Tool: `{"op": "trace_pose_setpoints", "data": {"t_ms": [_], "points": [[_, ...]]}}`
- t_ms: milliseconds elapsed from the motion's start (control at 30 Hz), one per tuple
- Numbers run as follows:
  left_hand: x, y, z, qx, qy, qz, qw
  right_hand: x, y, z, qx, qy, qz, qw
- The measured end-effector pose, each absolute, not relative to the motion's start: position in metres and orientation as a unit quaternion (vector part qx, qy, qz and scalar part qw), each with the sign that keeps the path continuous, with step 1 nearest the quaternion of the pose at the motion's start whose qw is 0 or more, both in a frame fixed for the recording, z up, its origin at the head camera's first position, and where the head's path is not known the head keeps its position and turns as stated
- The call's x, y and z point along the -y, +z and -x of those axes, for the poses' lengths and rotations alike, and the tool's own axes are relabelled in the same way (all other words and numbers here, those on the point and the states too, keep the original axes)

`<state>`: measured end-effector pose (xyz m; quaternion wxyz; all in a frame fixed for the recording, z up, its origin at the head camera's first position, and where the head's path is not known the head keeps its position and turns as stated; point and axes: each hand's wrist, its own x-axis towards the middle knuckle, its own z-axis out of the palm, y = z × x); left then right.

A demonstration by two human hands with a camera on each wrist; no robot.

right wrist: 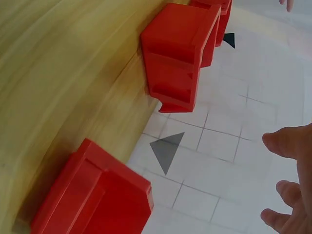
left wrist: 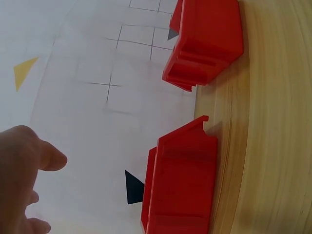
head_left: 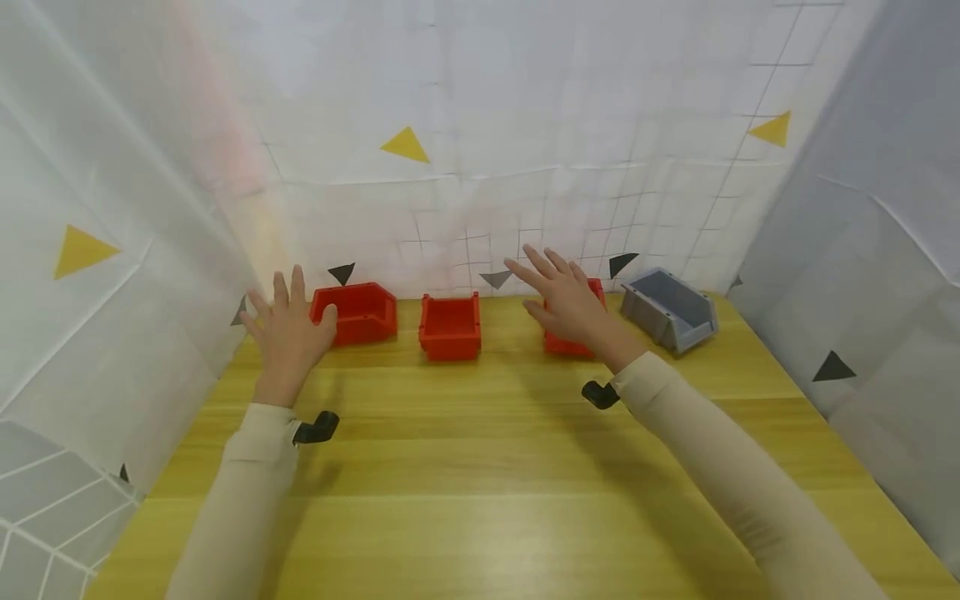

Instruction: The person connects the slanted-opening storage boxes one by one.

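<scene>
Head view downward; wrist views nearer (sharing middle red bin).

Three red, open-topped plastic bins, one grey, open-topped plastic bin, three flat yellow triangles and two small black wrist pieces show, with one yellowish wooden surface.

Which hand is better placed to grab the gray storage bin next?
Likely the right hand: empty, near the rightmost red storage bin beside the gray storage bin. The left hand is at the row's opposite end.
</scene>
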<state>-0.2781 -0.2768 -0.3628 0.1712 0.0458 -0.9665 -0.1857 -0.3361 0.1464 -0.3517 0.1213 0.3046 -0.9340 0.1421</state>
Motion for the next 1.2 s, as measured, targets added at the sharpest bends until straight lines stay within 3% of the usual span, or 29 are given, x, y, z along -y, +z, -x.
{"op": "trace_pose_setpoints", "data": {"t_ms": [433, 800, 1067, 1200], "points": [[0.277, -0.371, 0.299, 0.970, -0.211, -0.086, 0.083, -0.115, -0.361, 0.357, 0.934, 0.108, -0.329, 0.088], [0.277, -0.391, 0.312, 0.958, -0.247, -0.124, 0.074, -0.090, -0.378, 0.374, 0.935, 0.042, -0.348, 0.049], [0.281, -0.404, 0.320, 0.950, -0.278, -0.128, 0.062, -0.079, -0.390, 0.379, 0.934, 0.103, -0.341, -0.029], [0.283, -0.410, 0.324, 0.929, -0.331, -0.162, 0.039, -0.077, -0.396, 0.381, 0.936, 0.099, -0.336, -0.042]]}}
